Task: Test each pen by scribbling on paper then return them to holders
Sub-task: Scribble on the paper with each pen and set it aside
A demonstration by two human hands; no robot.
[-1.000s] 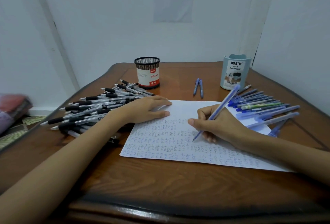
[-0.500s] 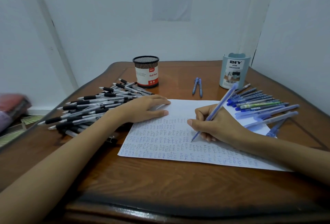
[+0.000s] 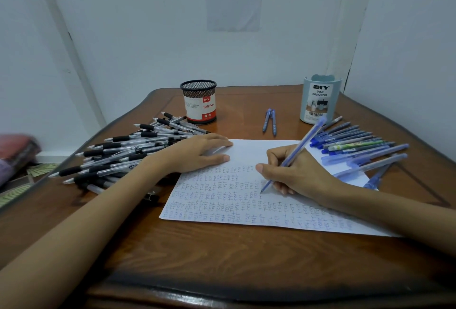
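Observation:
A white sheet of paper (image 3: 237,151) covered in rows of blue scribbles lies on the wooden table. My right hand (image 3: 293,170) grips a blue pen (image 3: 303,141) in a writing hold, its tip touching the paper near the middle. My left hand (image 3: 197,152) rests flat on the sheet's upper left corner, fingers straight. A black mesh holder (image 3: 198,101) with a red and white label stands at the back. A pale blue desk organizer (image 3: 319,100) stands at the back right.
A heap of black-grip pens (image 3: 123,151) lies left of the paper. Several blue pens (image 3: 355,143) lie in a row at the right, partly on the sheet. Two blue pens (image 3: 270,121) lie between the holders. Walls close in behind and on the right.
The pen tip has shifted slightly over the paper as my right hand writes. My left hand stays in place on the sheet.

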